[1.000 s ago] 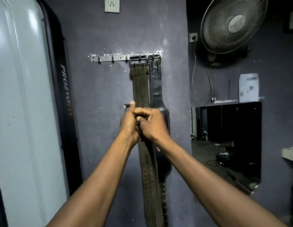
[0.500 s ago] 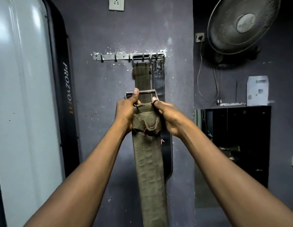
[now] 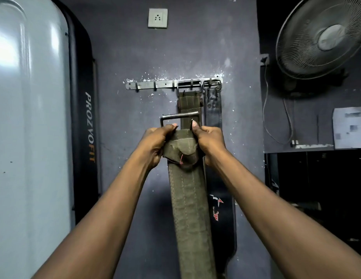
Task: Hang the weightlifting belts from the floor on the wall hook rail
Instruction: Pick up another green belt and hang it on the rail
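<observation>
Since half a second back the buckle (image 3: 179, 117) has climbed nearer the hook rail (image 3: 153, 84); a second back both hands were bunched low before the hung belts. Left hand (image 3: 155, 146) and right hand (image 3: 210, 143) each grip a side of the olive belt (image 3: 187, 198) at its folded top, thumbs up by the buckle. Strap hangs straight down between the forearms. Buckle sits below the rail, on no hook. Directly behind: second olive belt (image 3: 190, 103) and black belt (image 3: 213, 109), hung at the rail's right end. Left hooks bare — open wall beneath. Black upright panel (image 3: 89, 125) left, fan (image 3: 324, 37) upper right, both well apart from the hands.
</observation>
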